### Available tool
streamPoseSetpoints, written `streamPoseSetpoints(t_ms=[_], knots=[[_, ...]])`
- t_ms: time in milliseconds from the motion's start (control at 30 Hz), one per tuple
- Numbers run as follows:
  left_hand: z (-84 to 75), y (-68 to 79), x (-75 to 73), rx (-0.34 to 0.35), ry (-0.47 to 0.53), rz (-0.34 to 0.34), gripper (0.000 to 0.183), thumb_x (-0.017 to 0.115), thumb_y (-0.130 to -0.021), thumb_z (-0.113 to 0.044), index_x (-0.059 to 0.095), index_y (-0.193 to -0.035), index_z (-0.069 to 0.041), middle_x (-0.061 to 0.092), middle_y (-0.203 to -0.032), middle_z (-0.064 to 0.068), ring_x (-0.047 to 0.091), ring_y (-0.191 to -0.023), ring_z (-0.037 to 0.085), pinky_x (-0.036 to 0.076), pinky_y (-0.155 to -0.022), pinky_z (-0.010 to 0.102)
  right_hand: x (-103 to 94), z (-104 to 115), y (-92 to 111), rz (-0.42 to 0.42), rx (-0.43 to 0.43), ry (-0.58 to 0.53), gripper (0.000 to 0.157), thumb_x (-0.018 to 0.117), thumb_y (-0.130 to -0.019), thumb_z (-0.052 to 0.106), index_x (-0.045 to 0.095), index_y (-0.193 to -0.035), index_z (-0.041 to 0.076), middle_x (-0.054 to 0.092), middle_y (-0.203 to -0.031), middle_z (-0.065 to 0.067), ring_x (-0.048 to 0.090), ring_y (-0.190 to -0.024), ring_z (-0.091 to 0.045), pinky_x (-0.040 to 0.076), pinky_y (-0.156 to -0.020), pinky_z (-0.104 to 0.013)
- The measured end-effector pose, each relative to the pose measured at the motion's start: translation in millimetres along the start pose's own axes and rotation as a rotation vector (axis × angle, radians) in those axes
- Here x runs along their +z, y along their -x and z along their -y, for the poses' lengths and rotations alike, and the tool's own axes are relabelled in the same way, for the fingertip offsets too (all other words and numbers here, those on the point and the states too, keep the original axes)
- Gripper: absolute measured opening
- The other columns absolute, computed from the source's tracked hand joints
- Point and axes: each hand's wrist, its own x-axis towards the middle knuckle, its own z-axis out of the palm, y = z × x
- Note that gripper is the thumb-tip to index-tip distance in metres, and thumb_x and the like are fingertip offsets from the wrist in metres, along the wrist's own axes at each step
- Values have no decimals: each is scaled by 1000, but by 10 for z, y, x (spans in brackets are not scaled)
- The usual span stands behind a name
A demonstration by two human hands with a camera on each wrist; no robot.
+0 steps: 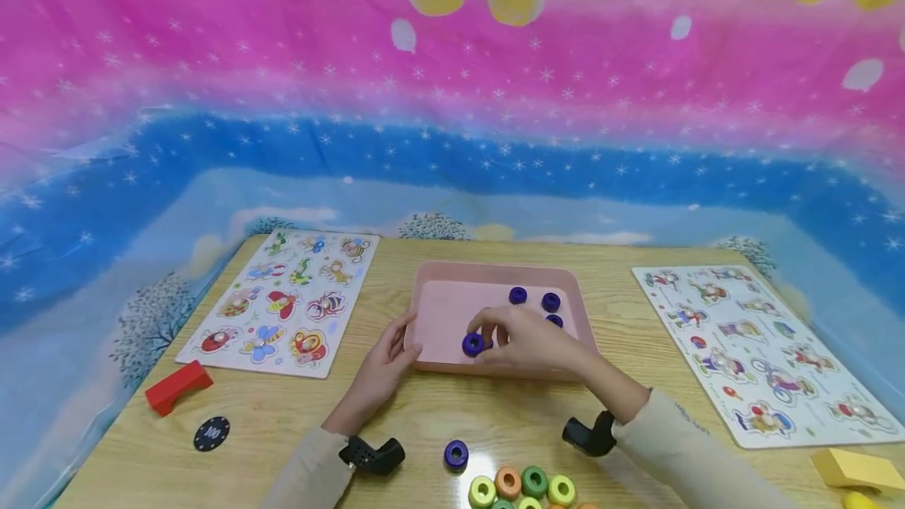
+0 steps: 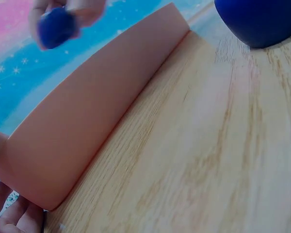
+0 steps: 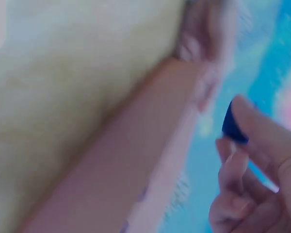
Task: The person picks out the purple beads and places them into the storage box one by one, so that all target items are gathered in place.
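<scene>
A shallow pink tray (image 1: 452, 273) stands on the table. At its left end my left hand (image 1: 387, 360) grips the wall near the front corner, as the left wrist view shows with the fingers (image 2: 19, 213) at that corner. Over the tray, my right hand (image 1: 526, 336) pinches a dark blue bead (image 1: 473, 345) with a hole through it between thumb and fingertips. In the right wrist view this bead (image 3: 234, 125) is partly covered by the fingers. Several like beads (image 1: 551, 302) lie inside the tray toward the right, one partly behind the right hand.
Another dark blue bead (image 1: 456, 455) lies in front of the tray, beside a cluster of green, yellow and orange beads (image 1: 508, 483). Picture puzzle boards lie left (image 1: 283, 305) and right (image 1: 763, 360). A red block (image 1: 178, 388), a black chip (image 1: 212, 433) and a yellow block (image 1: 859, 471) are nearer the sides.
</scene>
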Motion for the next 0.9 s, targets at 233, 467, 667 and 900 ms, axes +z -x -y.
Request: streamPoseSetpoints(t_ms=[233,467,667,900], knots=[[-104,30,-13,-11,-3,1,46,45,-87,-12,29,-130,-11,16,-137,8,19,-122,20,21,-97,29,-74,-359,-278,-231,289,78,31,68,-70,25,58,-97,14,55,-73,4,50,-63,-9,42,-50,-22],[-104,28,35,12,-2,9,46,45,-87,-10,29,-130,-9,18,-137,8,20,-122,19,22,-97,27,84,-652,-459,-257,501,141,30,66,-73,23,59,-100,13,54,-75,-1,49,-62,-13,40,-46,-25],[-50,9,38,16,10,25,46,46,-87,-11,29,-130,-9,17,-137,8,19,-122,20,21,-98,29,109,-665,-471,-178,554,209,28,66,-72,22,61,-97,11,55,-69,-1,48,-58,-13,36,-44,-25],[-236,82,24,-11,0,1,46,44,-87,-9,28,-130,-6,16,-137,12,18,-122,22,20,-98,31,-36,-460,-380,-244,409,117,38,64,-75,21,55,-109,8,54,-77,1,47,-57,-11,38,-42,-22]])
